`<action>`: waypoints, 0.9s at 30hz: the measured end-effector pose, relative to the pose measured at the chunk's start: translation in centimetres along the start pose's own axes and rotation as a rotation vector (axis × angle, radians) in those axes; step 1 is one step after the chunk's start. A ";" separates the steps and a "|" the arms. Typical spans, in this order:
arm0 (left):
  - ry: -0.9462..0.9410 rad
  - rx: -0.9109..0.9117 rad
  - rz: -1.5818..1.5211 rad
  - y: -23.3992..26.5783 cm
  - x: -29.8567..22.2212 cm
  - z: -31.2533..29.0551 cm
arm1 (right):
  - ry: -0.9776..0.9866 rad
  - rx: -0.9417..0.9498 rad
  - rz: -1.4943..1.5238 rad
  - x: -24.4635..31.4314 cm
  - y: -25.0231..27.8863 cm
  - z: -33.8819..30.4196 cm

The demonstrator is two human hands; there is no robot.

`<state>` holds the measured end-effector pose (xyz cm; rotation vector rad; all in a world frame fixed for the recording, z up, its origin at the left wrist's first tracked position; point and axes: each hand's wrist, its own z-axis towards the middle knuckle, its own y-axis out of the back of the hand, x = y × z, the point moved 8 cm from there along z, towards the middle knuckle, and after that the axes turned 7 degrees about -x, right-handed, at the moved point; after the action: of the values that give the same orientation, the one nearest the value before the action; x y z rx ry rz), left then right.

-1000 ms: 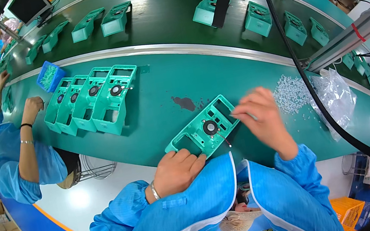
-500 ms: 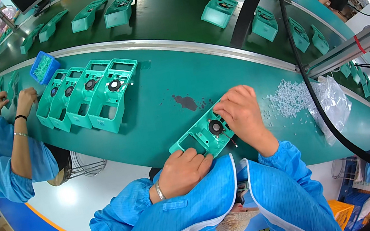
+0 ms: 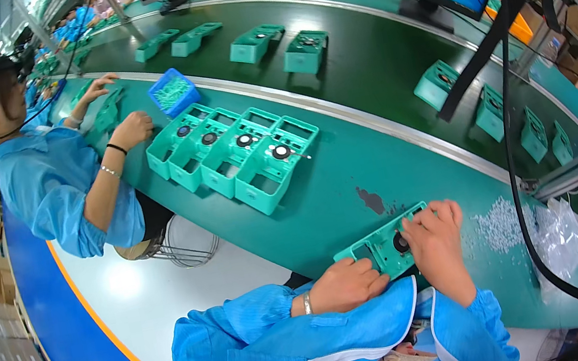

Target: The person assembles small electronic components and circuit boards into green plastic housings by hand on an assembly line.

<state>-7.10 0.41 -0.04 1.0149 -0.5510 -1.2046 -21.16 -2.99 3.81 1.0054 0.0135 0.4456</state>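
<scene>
In front of me on the green bench lies a green plastic housing [image 3: 388,259], tilted with its right end farther away. A round black part [image 3: 399,241] is set in it. My left hand [image 3: 342,285] is closed over the near left edge of the housing. Above its right half, my right hand [image 3: 436,236] has its fingers bent and drawn together, the thumb beside the round part, which it partly covers. Whatever those fingertips hold is hidden.
A row of several similar housings [image 3: 261,199] stands left, by a blue bin [image 3: 173,92] of small green pieces. White pellets [image 3: 498,225] and a clear bag [image 3: 558,237] lie right, behind a hanging black cable [image 3: 514,164]. A co-worker [image 3: 64,174] sits left.
My view has swung left and up, so the bench contents appear farther right and lower. My right hand has come nearer the round part and now covers some of it.
</scene>
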 end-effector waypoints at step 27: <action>0.051 -0.014 -0.095 1.3 2.0 1.9 | -0.493 -0.292 -0.189 -14.2 7.3 -13.2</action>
<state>-7.39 -2.09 1.74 1.0670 -0.4578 -1.2613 -39.49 5.88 -0.12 0.7944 -0.3867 0.0162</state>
